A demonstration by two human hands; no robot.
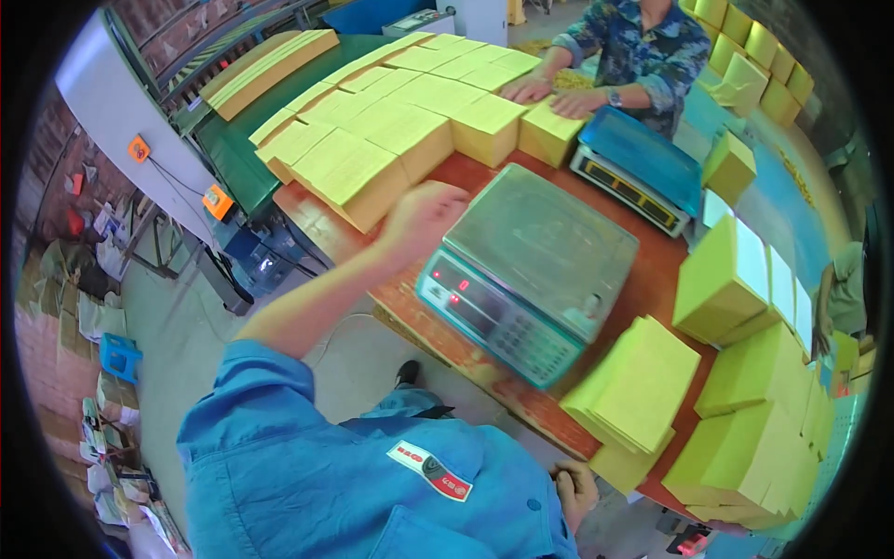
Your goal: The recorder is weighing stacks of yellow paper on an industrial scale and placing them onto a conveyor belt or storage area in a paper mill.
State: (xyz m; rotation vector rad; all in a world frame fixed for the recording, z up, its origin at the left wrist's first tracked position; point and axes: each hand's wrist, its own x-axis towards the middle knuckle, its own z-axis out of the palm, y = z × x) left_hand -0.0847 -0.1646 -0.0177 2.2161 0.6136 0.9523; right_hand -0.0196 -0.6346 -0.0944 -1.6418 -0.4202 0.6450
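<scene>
My left hand (pixel 426 216) is stretched over the red table, between the near stacks of yellow paper (pixel 358 172) and the left corner of a digital scale (pixel 549 247). Its fingers are smeared and partly hidden, so what they do is unclear. The scale has a bare flat pan and lit red digits on its panel. Low by the table's front edge, my right hand (pixel 577 489) hangs with curled fingers and nothing visible in them. Near it, a loose stack of yellow sheets (pixel 638 382) lies at the edge, right of the scale.
Across the table a co-worker's hands (pixel 554 96) rest on a yellow stack, beside a second blue-topped scale (pixel 643 163). More yellow bundles (pixel 745 456) are piled at the right. A green conveyor belt (pixel 233 149) adjoins the table at far left. A blue stool (pixel 119 357) stands on the floor.
</scene>
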